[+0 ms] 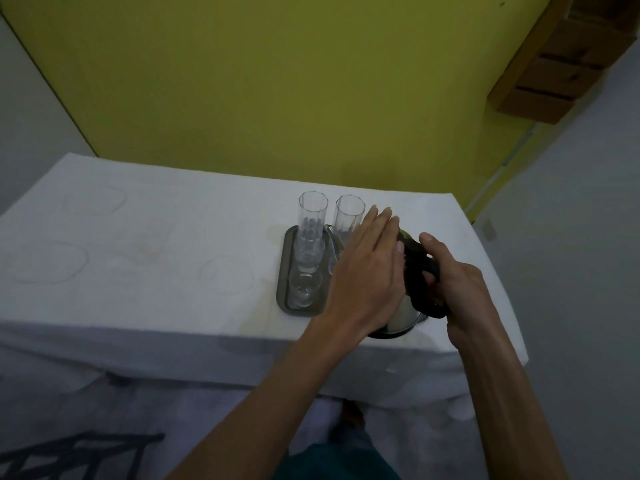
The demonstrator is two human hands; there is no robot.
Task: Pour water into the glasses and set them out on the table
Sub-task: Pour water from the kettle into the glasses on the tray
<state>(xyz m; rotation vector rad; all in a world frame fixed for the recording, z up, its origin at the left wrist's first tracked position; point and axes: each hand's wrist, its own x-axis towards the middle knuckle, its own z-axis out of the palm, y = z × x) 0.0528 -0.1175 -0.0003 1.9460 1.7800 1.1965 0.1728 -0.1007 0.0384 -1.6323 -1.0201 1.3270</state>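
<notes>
Right hand (450,282) is clamping the kettle (403,315) handle just beside the tray (284,271), left hand (369,268) lying flat, fingers together, risking knocking the empty glasses (312,223) over when lifting.

Two bare arms reach out from the bottom of the view — no sleeves, no watch, no rings. The left hand (367,271) and right hand (457,285) have short, plain nails. Low down is a bit of dark teal cloth (332,462) (maybe a shirt).
</notes>
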